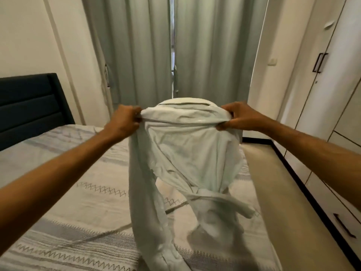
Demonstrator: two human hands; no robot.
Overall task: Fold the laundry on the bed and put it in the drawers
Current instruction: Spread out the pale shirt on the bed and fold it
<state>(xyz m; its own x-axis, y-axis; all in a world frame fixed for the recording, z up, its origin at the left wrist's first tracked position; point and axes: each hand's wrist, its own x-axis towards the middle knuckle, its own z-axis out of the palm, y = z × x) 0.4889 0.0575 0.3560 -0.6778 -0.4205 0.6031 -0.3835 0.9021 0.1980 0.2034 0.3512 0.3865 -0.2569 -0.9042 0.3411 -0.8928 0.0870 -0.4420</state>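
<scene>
Aloft, a pale, crumpled garment point(187, 153) hangs pinched between left hand point(125, 122) and right hand point(240, 117).

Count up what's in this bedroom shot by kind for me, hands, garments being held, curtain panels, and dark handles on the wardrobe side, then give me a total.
Hands: 2, left hand and right hand
Garments held up: 1, pale garment
Curtain panels: 2, left curtain and right curtain
Dark handles: 2, door handle and drawer handle
Total: 7
</scene>
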